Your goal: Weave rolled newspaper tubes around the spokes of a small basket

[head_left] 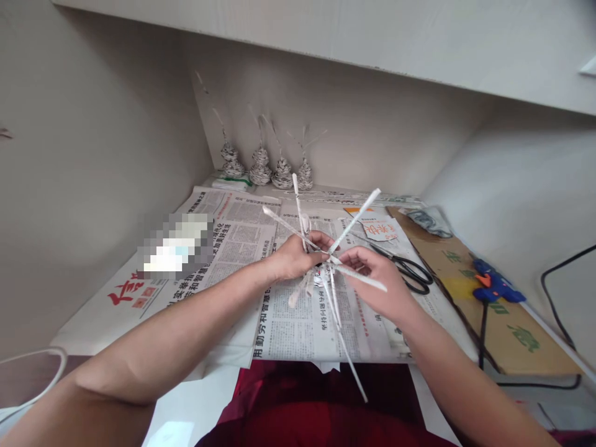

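Observation:
A small piece of newspaper weaving (320,277) is between my hands above the table, with several rolled paper tubes (356,221) sticking out of it in all directions. My left hand (298,256) grips it from the left, thumb pressed in near the centre where the tubes meet. From the right, my right hand (372,270) has its fingers curled at the same centre, pinching at the base of a tube; one flattened tube passes in front of that palm. A longer thin tube hangs toward my lap. The underside of the weaving is mostly hidden.
Newspaper sheets (242,242) cover the table. Several gourd-shaped woven pieces (260,167) stand along the back wall. On the right lie black-handled scissors (412,274), a cardboard sheet (526,338), a blue glue gun (498,285) with a black cord, and a plastic bag (426,221). A shelf overhangs.

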`<move>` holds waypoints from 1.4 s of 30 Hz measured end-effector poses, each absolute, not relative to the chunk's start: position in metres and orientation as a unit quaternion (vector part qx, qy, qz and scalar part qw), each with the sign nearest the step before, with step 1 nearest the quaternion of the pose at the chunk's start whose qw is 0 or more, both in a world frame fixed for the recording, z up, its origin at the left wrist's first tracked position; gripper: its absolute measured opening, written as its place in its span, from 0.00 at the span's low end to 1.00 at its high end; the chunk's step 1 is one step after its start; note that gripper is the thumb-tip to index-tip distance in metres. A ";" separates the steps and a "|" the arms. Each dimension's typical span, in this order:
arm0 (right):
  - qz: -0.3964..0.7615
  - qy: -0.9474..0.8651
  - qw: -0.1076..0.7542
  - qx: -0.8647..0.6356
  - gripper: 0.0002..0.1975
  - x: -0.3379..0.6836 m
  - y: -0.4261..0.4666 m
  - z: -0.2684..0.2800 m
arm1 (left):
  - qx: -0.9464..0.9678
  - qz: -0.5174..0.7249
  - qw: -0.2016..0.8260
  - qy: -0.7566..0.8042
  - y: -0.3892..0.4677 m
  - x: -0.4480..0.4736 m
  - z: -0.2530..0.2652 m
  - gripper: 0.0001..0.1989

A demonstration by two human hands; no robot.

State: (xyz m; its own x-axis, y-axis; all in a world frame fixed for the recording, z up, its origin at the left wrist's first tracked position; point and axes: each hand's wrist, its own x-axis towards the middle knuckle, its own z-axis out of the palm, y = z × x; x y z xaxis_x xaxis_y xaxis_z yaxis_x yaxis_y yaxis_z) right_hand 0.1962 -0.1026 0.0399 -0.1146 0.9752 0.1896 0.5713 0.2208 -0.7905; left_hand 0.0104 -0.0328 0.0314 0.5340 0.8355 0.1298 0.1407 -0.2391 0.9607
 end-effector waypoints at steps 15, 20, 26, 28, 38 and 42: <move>0.106 -0.699 0.343 -0.618 0.09 0.185 -0.096 0.042 | 0.666 0.373 0.508 0.400 -0.040 0.016 0.031 0.06; 0.198 -0.669 0.379 -0.608 0.09 0.183 -0.091 0.033 | 0.665 0.360 0.517 0.401 -0.043 0.014 0.039 0.07; 0.244 -0.646 0.418 -0.590 0.09 0.179 -0.088 0.028 | 0.610 0.376 0.593 0.368 -0.041 0.016 0.036 0.08; 0.267 -0.622 0.440 -0.590 0.09 0.180 -0.086 0.026 | 0.585 0.381 0.628 0.343 -0.039 0.016 0.033 0.10; 0.356 -0.556 0.540 -0.523 0.10 0.176 -0.083 0.020 | 0.607 0.402 0.592 0.347 -0.042 0.016 0.033 0.12; 0.499 -0.431 0.560 -0.500 0.15 0.181 -0.077 0.023 | 0.586 0.371 0.635 0.340 -0.043 0.017 0.034 0.12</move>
